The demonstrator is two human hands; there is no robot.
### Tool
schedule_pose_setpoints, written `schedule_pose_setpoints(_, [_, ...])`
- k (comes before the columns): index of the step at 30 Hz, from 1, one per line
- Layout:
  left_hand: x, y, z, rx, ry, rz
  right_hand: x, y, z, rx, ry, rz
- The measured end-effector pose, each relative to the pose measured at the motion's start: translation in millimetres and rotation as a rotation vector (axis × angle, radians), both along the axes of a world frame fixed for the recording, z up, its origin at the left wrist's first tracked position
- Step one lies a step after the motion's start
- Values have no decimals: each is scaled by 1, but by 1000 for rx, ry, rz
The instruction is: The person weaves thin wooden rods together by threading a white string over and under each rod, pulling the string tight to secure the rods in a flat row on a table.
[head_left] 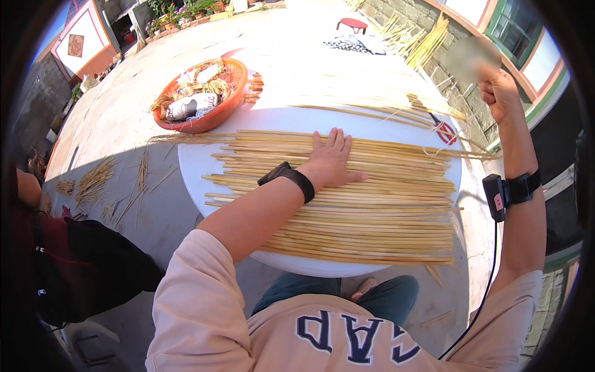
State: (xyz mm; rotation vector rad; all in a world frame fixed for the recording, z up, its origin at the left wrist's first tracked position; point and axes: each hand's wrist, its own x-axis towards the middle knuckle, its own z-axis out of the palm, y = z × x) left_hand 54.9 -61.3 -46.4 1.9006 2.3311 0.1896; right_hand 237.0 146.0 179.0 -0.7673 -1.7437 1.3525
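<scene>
Dozens of straw-coloured stalks (372, 217) lie side by side, running left to right, on the white round table (285, 119). The left hand (331, 164) rests palm down on their far half — thumb wide, fingers slightly spread, gripping nothing. The right hand (499, 96) is raised at far right, fingers partly curled; whether they close on anything cannot be told. Handling: stalks appear light, stiff, smooth, apt to roll, probably brittle when bent. Grasp near mid-length — avoid crushing the ends.
</scene>
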Motion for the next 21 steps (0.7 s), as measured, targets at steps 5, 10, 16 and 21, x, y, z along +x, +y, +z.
schedule_pose_setpoints(5, [4, -1, 0, -23, -4, -30, -3, -11, 2, 50, 62, 54])
schedule_pose_setpoints(10, [8, 6, -1, 6, 8, -46, 7, -1, 3, 60, 41, 55])
schedule_pose_setpoints(16, [-6, -11, 3, 8, 32, -17, -12, -6, -6, -7, 3, 94])
schedule_pose_setpoints(21, [17, -8, 1, 84, -91, -119, 17, 64, -28, -12, -12, 80])
